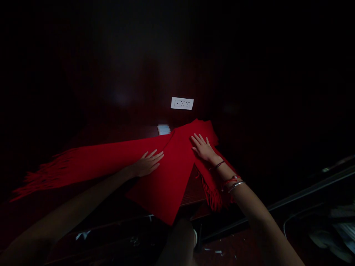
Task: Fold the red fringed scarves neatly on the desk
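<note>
A red fringed scarf (177, 159) lies spread and partly folded over a dark surface. One long end with tassels stretches out to the left, and another fringed end hangs down at the right. A folded corner points toward me past the front edge. My left hand (148, 163) rests flat on the scarf, fingers apart, with a ring on one finger. On the upper right of the cloth lies my right hand (203, 147), also flat with spread fingers. Bracelets circle the right wrist and forearm.
A white power socket panel (182, 103) is set behind the scarf. A small pale blurred item (164, 129) lies at the scarf's back edge. Below, light scraps (218, 252) are on the reddish floor, and dim clutter (332, 229) sits at the lower right. The surroundings are very dark.
</note>
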The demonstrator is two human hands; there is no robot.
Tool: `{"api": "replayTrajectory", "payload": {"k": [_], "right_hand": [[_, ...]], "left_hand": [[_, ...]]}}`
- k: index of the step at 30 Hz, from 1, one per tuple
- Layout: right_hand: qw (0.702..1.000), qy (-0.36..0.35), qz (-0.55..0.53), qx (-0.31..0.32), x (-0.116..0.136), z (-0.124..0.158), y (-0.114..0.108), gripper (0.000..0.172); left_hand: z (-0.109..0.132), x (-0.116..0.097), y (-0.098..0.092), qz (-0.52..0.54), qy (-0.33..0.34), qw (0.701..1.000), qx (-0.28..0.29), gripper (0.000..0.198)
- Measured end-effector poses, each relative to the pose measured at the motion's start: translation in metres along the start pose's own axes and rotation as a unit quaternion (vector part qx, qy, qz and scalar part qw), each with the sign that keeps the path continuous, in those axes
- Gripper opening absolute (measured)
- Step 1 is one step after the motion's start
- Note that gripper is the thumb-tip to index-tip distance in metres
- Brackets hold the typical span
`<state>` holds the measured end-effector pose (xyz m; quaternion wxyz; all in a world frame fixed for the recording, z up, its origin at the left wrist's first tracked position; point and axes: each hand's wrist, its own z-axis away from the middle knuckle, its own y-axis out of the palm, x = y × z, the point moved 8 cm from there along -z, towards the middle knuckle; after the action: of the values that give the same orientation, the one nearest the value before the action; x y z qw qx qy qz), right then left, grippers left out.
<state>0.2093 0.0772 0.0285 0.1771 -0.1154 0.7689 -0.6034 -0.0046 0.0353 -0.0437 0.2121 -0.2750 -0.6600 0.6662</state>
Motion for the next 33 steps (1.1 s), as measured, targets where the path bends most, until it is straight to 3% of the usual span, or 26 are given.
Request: {"api": "replayTrajectory", "payload": {"k": [5, 8, 13, 18, 20, 22, 25, 28, 30, 33], "right_hand": [[0.991, -0.131, -0.021, -0.003, 0.079, -0.015, -0.003, 0.057], [0.991, -0.135, -0.003, 0.015, 0.1, -0.026, 0.016, 0.057], [0.994, -0.088, 0.055, 0.026, 0.08, -0.033, 0.041, 0.052], [0.998, -0.036, 0.055, -0.016, 0.049, -0.034, 0.018, 0.053], [0.998, -0.042, 0.019, -0.031, 0.061, -0.031, 0.005, 0.056], [0.996, -0.082, -0.038, -0.028, 0.091, -0.024, -0.002, 0.061], [0.981, -0.148, -0.12, 0.046, 0.147, -0.01, 0.01, 0.065], [0.972, -0.14, -0.149, 0.119, 0.177, -0.002, 0.036, 0.068], [0.973, -0.128, -0.147, 0.127, 0.182, 0.0, 0.047, 0.067], [0.976, -0.122, -0.146, 0.104, 0.18, 0.0, 0.053, 0.064]], "left_hand": [[-0.006, 0.006, 0.001, 0.004, -0.045, 0.999, 0.006, 0.051], [-0.006, 0.009, 0.003, 0.0, -0.067, 0.998, 0.007, 0.05], [0.01, 0.016, 0.004, -0.008, -0.098, 0.995, 0.003, 0.048], [0.044, 0.035, 0.004, -0.019, -0.126, 0.991, 0.03, 0.048], [0.062, 0.058, -0.002, -0.009, -0.16, 0.986, 0.046, 0.05], [0.083, 0.094, -0.012, -0.001, -0.217, 0.975, 0.051, 0.053], [0.127, 0.167, -0.034, -0.018, -0.362, 0.931, 0.033, 0.06], [0.169, 0.227, -0.04, -0.026, -0.461, 0.886, 0.038, 0.07], [0.186, 0.249, -0.035, -0.009, -0.468, 0.882, 0.052, 0.077], [0.194, 0.263, -0.033, 0.016, -0.451, 0.892, 0.027, 0.086]]}}
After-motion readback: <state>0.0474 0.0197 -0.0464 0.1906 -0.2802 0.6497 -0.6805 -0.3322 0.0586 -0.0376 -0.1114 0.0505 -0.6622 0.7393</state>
